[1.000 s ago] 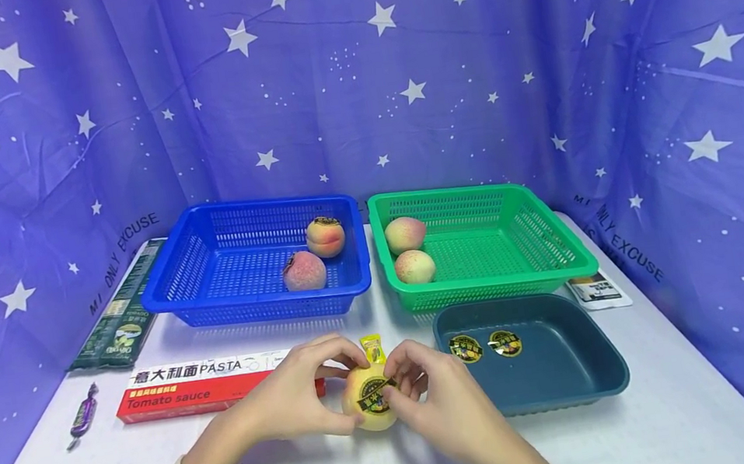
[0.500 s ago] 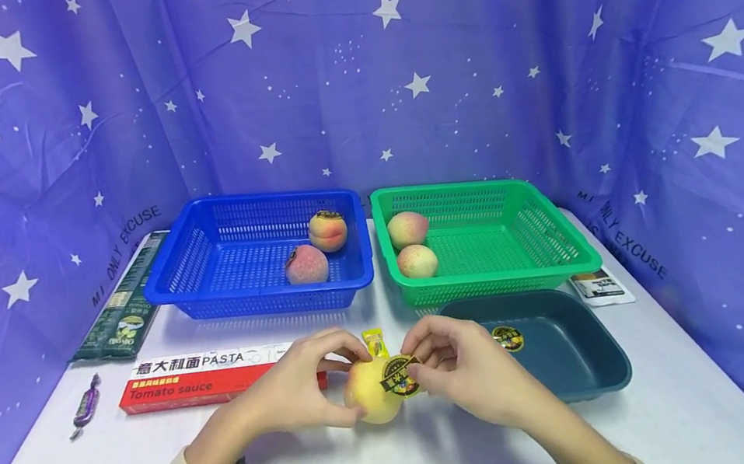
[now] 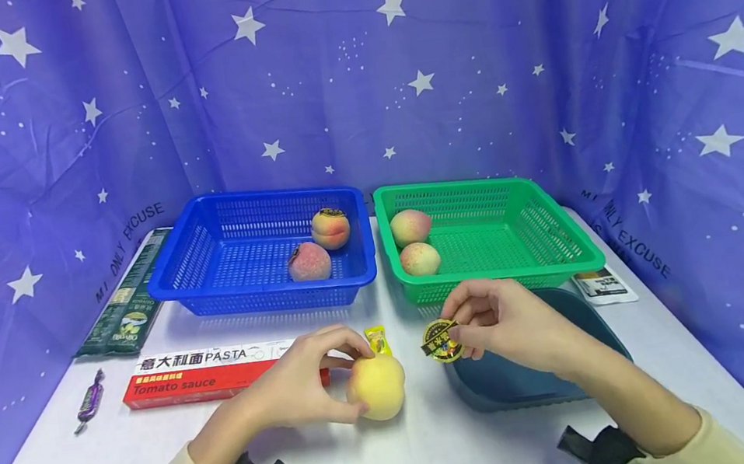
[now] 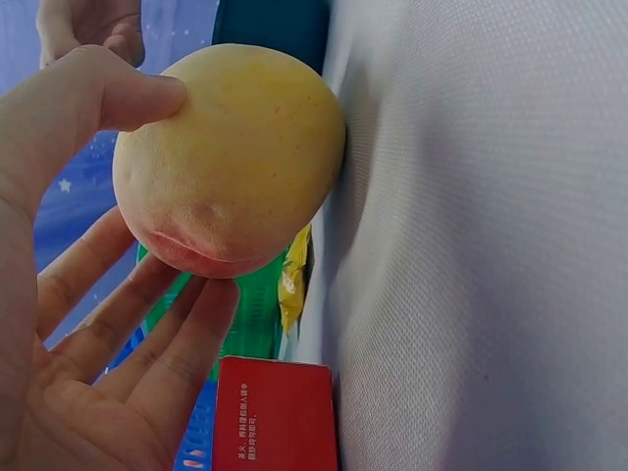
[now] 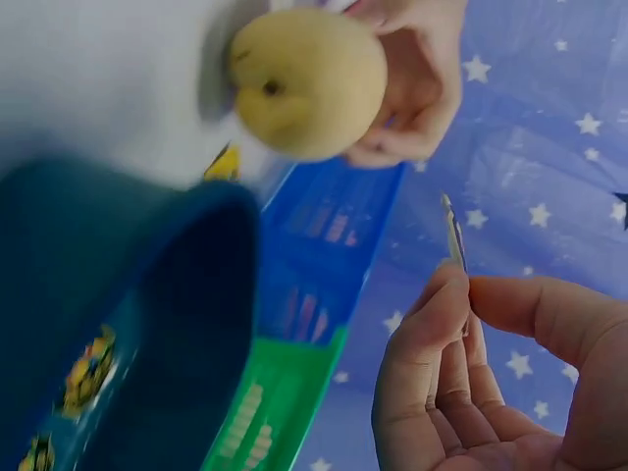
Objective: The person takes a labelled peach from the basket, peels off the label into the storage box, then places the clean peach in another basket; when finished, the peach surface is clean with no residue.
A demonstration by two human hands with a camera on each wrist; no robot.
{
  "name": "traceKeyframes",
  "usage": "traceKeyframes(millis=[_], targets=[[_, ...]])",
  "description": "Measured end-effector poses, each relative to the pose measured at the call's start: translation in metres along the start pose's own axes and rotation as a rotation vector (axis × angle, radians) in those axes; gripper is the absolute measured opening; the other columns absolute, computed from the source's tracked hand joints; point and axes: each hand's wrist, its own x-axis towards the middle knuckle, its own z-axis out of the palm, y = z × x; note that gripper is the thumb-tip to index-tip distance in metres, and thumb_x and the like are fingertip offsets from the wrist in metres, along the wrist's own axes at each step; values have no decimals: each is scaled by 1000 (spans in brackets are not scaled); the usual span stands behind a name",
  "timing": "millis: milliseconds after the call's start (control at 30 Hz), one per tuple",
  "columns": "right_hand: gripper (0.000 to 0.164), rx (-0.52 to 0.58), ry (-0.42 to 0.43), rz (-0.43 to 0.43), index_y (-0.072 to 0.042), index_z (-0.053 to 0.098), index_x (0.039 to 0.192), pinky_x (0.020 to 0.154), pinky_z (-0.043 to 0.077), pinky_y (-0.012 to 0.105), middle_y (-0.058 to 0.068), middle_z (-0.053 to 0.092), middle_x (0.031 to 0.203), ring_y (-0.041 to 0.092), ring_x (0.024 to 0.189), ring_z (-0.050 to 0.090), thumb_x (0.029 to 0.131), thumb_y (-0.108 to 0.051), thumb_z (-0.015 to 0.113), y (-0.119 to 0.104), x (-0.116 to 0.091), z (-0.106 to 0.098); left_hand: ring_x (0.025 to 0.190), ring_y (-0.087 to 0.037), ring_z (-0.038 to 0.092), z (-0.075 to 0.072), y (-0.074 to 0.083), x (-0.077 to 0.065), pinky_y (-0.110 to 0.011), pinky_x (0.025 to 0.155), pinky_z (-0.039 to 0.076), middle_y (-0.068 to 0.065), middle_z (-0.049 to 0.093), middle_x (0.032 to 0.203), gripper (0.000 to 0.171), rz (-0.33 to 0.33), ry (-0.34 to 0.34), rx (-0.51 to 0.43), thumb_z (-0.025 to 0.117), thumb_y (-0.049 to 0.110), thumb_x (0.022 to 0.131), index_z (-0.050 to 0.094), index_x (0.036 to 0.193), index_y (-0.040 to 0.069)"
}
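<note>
My left hand (image 3: 317, 380) holds a yellow peach (image 3: 379, 389) on the white table, thumb on one side and fingertips on the other. In the left wrist view the same peach (image 4: 235, 157) shows a pink patch near its lower end. Between thumb and forefinger, my right hand (image 3: 507, 324) pinches a round black-and-gold sticker (image 3: 440, 341), held over the left rim of the dark teal tub (image 3: 539, 374). Seen edge-on from the right wrist, the sticker (image 5: 454, 235) stands up from the fingertips. More such stickers (image 5: 90, 373) lie inside the tub.
A blue basket (image 3: 261, 301) holds two stickered peaches; a green basket (image 3: 505, 279) holds two peaches without visible stickers. Left of the hands lie a red pasta box (image 3: 201, 384), a purple-wrapped candy (image 3: 89, 402) and a green packet (image 3: 129, 319). A yellow sachet (image 3: 377, 339) sits behind the peach.
My right hand has pulled the sticker off the peach and carried it right, to the tub. My left hand keeps holding the peach in nearly the same spot.
</note>
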Motion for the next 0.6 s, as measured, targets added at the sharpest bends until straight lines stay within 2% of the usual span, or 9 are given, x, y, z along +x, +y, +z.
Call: traceKeyframes(millis=[300,433,600], targets=[[26,-92,-79,84,-1,67,121,74,67,40,10,78,95,32,83,75,99,-11,76,12,7,-31,120,-14,74,-1,2,0,-29,107,64,8,73,128,56,-12,0,8,97,10,76,71,124,22],[27,-101,-118,128,2,66,121,77,67,43,10,77,91,30,84,75,97,-9,73,20,12,-38,121,-14,74,-1,2,0,-30,106,64,7,73,129,56,-11,-1,10,98,11,76,71,125,21],[24,-117,-165,198,1,67,118,75,64,40,8,73,87,26,81,72,95,-5,68,33,15,-41,121,-14,74,-1,3,1,-29,106,64,7,73,129,56,-9,-1,13,98,10,76,71,125,20]])
